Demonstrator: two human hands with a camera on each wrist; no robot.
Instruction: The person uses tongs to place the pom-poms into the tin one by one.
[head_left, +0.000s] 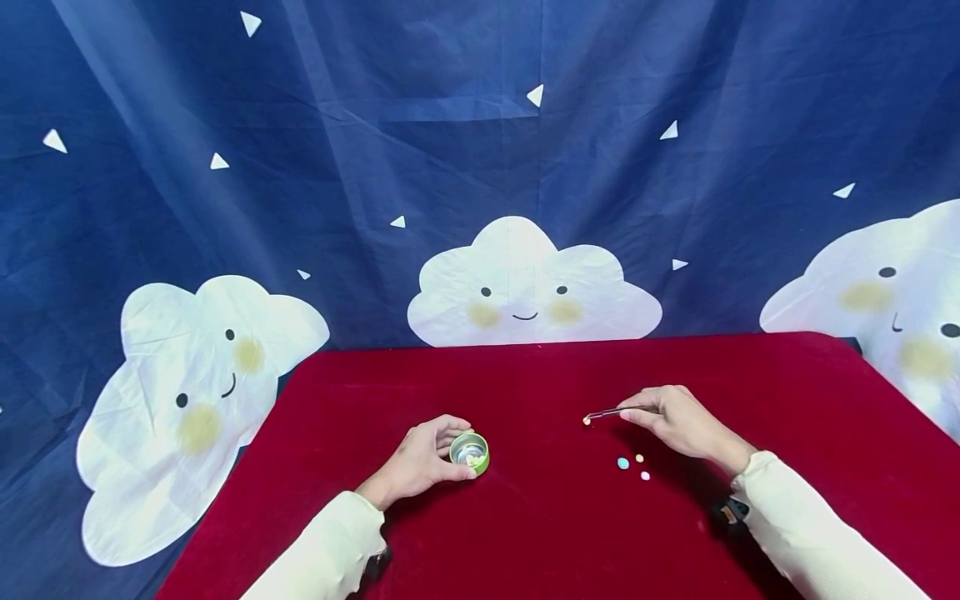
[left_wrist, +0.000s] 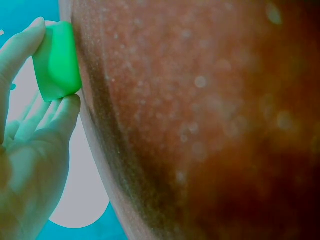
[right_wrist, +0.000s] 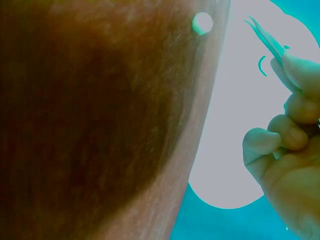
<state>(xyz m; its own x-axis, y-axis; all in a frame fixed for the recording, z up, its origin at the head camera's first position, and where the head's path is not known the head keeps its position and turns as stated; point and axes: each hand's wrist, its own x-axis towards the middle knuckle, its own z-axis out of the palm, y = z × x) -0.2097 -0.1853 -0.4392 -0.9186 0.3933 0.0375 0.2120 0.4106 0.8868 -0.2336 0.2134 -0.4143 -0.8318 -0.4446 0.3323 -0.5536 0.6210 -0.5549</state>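
Note:
My left hand (head_left: pixel 420 457) holds a small round green tin (head_left: pixel 480 468) between thumb and fingers, its open top showing several pale pieces (head_left: pixel 474 460) inside. The tin's green side (left_wrist: pixel 59 62) shows in the left wrist view. With thumb and fingertips, my right hand (head_left: pixel 678 421) pinches a pair of dark tweezers (head_left: pixel 607 412) pointing left. At their tips in the head view is a small yellowish bead (head_left: pixel 587 421). The right wrist view shows the tweezers (right_wrist: pixel 267 40) with tips slightly apart and no bead visible between them, so I cannot tell whether they grip it.
Below the right hand lie a blue bead (head_left: pixel 623 463), a yellow bead (head_left: pixel 640 458) and a pink bead (head_left: pixel 646 476). A pale ball (right_wrist: pixel 202 23) appears near the cloth's edge in the right wrist view. Red cloth (head_left: pixel 540 533) covers the table; a blue curtain (head_left: pixel 465 167) hangs behind.

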